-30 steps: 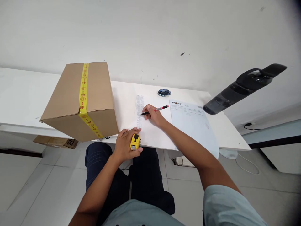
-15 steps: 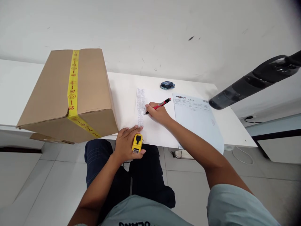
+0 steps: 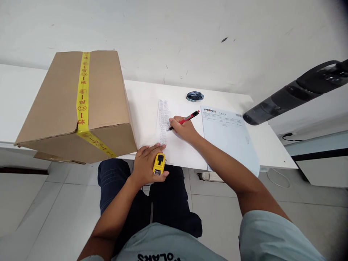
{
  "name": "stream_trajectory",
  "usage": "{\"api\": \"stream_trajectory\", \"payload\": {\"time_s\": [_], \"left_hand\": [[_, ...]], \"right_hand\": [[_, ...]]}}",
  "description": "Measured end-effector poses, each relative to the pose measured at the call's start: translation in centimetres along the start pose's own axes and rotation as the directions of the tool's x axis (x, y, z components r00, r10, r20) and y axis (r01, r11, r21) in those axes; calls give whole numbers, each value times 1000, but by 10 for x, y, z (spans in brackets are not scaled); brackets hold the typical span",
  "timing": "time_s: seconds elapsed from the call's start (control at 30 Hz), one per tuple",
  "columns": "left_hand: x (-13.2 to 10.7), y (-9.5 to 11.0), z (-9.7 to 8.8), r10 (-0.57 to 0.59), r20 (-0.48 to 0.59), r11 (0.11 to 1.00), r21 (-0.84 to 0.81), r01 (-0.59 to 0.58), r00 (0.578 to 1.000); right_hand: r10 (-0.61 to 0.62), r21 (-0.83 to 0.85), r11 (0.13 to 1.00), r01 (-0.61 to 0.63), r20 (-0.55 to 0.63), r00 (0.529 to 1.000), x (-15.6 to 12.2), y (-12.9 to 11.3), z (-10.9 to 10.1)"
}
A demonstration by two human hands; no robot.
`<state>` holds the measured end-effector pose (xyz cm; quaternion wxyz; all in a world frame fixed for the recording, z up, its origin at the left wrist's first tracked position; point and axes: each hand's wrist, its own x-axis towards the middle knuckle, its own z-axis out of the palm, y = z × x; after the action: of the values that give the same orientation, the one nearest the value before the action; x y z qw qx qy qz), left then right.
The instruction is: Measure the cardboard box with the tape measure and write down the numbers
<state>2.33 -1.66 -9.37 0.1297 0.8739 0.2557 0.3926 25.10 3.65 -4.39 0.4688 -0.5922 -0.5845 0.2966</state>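
In my right hand [image 3: 186,129] a red-and-black pen [image 3: 191,116] is pinched, its tip low against a white sheet of paper [image 3: 185,154]. Small handwritten marks run in narrow columns down the sheet's left side. My left hand [image 3: 145,165] lies at the table's front edge with its fingertips on the lower left of the paper. A yellow tape measure [image 3: 159,164] sits in that hand, between thumb and fingers, partly over the edge.
A taped cardboard box [image 3: 106,90] stands left on the white table [image 3: 144,105]. Behind the paper lies a dark blue shiny object [image 3: 195,96]. To the right are a printed form [image 3: 228,139] headed PONY and a dark cylindrical device [image 3: 288,96] jutting in.
The camera view has shifted slightly. Both hands keep their holds on the pen and the tape measure, with hardly any visible movement over the paper.
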Motion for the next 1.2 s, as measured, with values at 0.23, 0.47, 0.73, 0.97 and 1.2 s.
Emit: {"api": "stream_trajectory", "payload": {"time_s": [0.23, 0.47, 0.73, 0.97, 1.2], "left_hand": [[-2, -2, 1, -11, 7, 1000, -5, 11, 1000], [-1, -1, 1, -11, 4, 1000, -18, 11, 1000], [-2, -2, 1, -37, 47, 999, 1, 37, 998], [-3, -3, 1, -62, 71, 998, -1, 63, 995], [-5, -6, 3, -40, 76, 999, -5, 40, 996]], "right_hand": [[6, 5, 1000, -6, -12, 1000, 0, 1, 0], [28, -3, 1000, -28, -44, 999, 1, 2, 0], [6, -23, 1000, -7, -60, 998, 0, 4, 0], [33, 22, 999, -32, -28, 999, 1, 3, -1], [40, 13, 999, -39, -59, 997, 2, 5, -2]]}}
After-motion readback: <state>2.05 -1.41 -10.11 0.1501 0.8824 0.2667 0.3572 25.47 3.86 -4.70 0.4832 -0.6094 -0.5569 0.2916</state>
